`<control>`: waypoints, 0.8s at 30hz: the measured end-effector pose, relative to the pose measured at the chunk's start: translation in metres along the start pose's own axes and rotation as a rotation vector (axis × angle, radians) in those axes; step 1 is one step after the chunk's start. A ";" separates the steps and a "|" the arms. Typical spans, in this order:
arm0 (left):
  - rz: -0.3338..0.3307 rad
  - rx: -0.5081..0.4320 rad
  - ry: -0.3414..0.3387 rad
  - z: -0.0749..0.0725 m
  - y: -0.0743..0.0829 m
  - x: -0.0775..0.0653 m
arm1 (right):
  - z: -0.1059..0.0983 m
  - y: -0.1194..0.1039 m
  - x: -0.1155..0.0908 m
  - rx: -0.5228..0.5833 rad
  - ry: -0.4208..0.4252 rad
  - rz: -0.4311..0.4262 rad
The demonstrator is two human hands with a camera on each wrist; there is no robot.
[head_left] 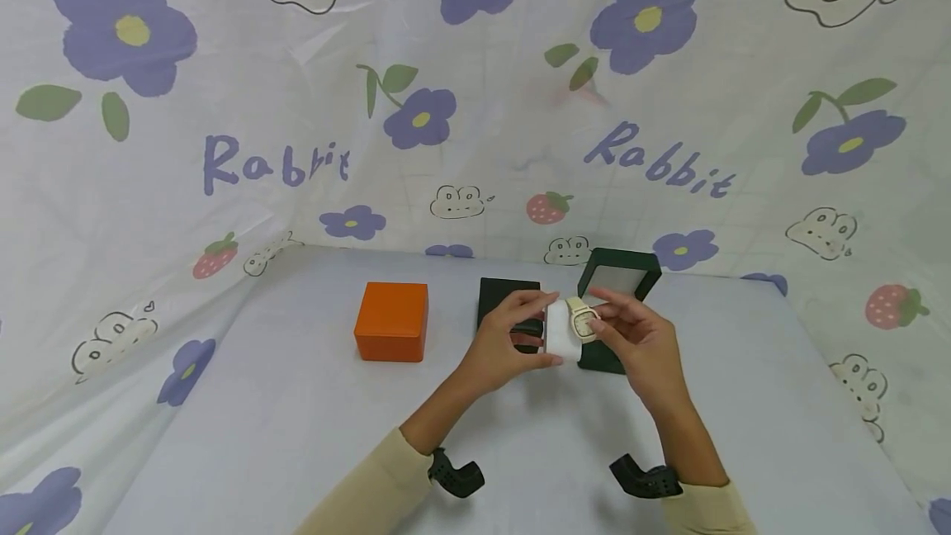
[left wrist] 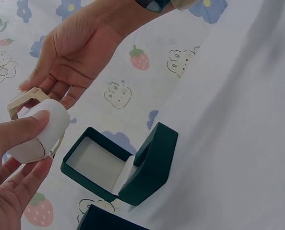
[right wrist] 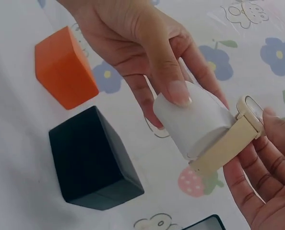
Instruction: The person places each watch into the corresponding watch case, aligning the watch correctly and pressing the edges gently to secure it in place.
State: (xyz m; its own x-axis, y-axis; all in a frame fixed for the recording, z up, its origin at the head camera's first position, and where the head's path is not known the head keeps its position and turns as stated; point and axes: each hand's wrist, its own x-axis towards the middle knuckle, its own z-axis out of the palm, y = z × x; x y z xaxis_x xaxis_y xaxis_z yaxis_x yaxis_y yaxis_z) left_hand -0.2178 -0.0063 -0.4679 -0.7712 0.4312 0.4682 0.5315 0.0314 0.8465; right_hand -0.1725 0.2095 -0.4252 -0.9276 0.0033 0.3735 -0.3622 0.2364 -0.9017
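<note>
My left hand (head_left: 505, 341) grips a white watch cushion (head_left: 560, 330), with the thumb on one side and the fingers on the other. A cream watch (head_left: 583, 319) with a matching strap is at the cushion's right end. My right hand (head_left: 645, 343) pinches the watch at its case, thumb on top, as the right wrist view shows. The strap (right wrist: 226, 148) runs along the cushion's end; I cannot tell how far it goes around. Just behind the hands stands a dark green box (left wrist: 157, 163) with its lid raised and a pale lining.
An orange box (head_left: 391, 322) with its lid closed stands to the left on the white tabletop. Behind my left hand is a closed dark box (right wrist: 92, 160). A patterned sheet (head_left: 475, 163) with flowers and rabbits hangs at the back and left.
</note>
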 end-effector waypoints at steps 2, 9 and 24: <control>0.000 -0.004 0.009 0.000 0.000 0.000 | 0.001 0.001 0.000 0.002 -0.004 -0.004; 0.012 -0.021 0.041 -0.003 0.003 -0.001 | 0.006 0.001 0.002 0.023 0.022 0.036; 0.027 -0.023 0.063 -0.009 0.008 -0.004 | 0.017 0.002 0.000 -0.010 0.101 0.186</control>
State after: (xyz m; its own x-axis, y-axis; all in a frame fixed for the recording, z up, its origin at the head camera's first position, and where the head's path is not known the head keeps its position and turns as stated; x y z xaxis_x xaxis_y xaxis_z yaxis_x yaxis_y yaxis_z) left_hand -0.2133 -0.0158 -0.4604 -0.7778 0.3741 0.5050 0.5444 -0.0006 0.8389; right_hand -0.1748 0.1936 -0.4307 -0.9644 0.1452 0.2210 -0.1840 0.2320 -0.9552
